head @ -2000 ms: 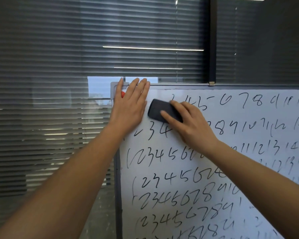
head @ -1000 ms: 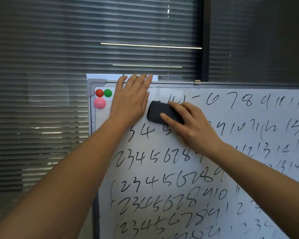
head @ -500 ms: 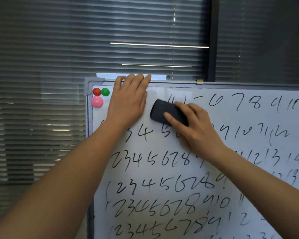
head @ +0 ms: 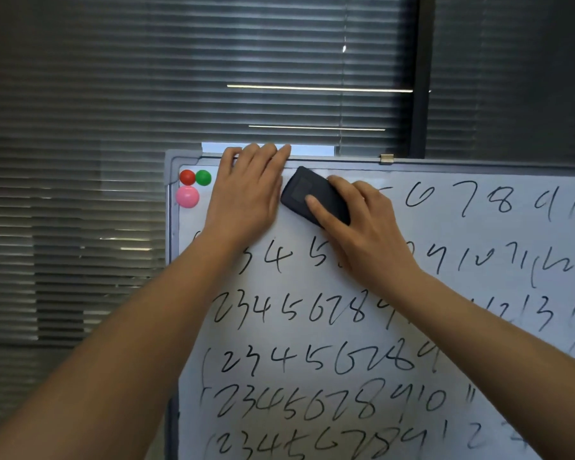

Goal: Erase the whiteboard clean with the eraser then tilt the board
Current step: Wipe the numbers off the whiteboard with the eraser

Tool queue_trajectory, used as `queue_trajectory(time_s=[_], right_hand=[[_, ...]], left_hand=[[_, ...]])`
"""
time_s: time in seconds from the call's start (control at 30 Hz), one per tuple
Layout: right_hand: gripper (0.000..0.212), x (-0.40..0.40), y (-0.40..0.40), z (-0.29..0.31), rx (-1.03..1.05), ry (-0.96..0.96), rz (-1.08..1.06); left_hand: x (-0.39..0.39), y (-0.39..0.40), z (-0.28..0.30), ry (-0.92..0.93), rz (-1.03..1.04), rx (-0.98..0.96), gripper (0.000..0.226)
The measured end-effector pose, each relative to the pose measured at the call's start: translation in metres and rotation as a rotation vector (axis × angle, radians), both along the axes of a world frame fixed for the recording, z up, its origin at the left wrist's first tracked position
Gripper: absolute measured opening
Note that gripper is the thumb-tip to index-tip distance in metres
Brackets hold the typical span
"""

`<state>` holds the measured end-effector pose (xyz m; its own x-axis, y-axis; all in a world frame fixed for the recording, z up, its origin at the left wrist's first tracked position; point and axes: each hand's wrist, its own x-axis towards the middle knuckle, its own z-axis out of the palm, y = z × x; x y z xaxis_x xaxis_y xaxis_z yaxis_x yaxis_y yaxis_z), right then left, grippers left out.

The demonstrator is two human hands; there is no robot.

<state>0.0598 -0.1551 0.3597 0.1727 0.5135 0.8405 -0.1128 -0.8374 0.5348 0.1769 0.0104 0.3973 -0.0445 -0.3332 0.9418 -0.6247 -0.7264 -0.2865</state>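
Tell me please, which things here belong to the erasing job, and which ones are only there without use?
For the job:
white whiteboard covered with black handwritten numbers
black rectangular eraser, held by the right hand
left hand, flat on the board

Not in use:
red round magnet
green round magnet
pink round magnet
grey window blinds

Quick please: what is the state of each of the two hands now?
Left hand: open, flat against the whiteboard, fingertips at its top edge.
Right hand: holds the black eraser, pressing it on the whiteboard.

Whiteboard (head: 312,336) — cropped (right, bottom)
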Motion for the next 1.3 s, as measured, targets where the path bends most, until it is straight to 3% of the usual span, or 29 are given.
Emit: queue_trajectory(time_s=[0.13,0.37,0.57,0.8,1.07,1.3], right_hand=[[0.045,-0.018,-0.027,-0.008,-0.133,0.095,-0.025],[0.043,-0.027,-0.046,0.004,-0.009,0.021,-0.043],[0.05,-0.022,-0.043,-0.008,-0.151,0.094,-0.002],[0.048,-0.027,-0.064,0.0,0.037,-0.034,0.003],[0.046,-0.022,-0.063,-0.016,-0.088,0.041,0.07],[0.05,-0.007,-0.037,-0.004,0.052,-0.024,0.049]], left_hand=[[0.0,0.0,0.0,0.021,0.021,0.015,0.043],[-0.014,-0.02,0.007,0.072,0.078,-0.07,0.041],[-0.023,-0.051,0.018,0.108,0.107,-0.104,0.045],[-0.019,-0.05,0.007,0.064,-0.002,-0.153,0.037],[-0.026,-0.054,0.006,0.082,0.0,-0.168,0.041],[-0.034,-0.049,0.006,0.165,-0.211,-0.233,0.044]])
